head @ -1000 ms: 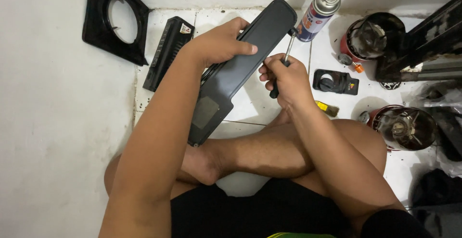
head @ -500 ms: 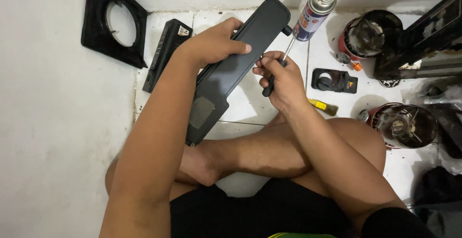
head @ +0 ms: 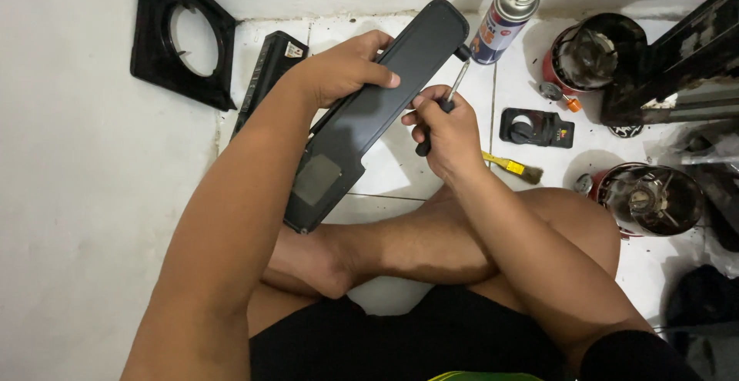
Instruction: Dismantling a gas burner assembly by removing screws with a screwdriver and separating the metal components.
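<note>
The left hand (head: 346,69) is closed over the upper edge of the long dark panel (head: 369,119), which slants above the crossed legs. Right of the panel, the right hand (head: 446,131) is clenched around a screwdriver (head: 450,96), its tip at the panel's top end. A spray can (head: 504,19) stands just right of that end, a yellow brush (head: 512,167) lower right

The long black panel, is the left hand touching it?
Touching. The head view shows the left hand wrapped over the long black panel, fingers lying on its face.
</note>
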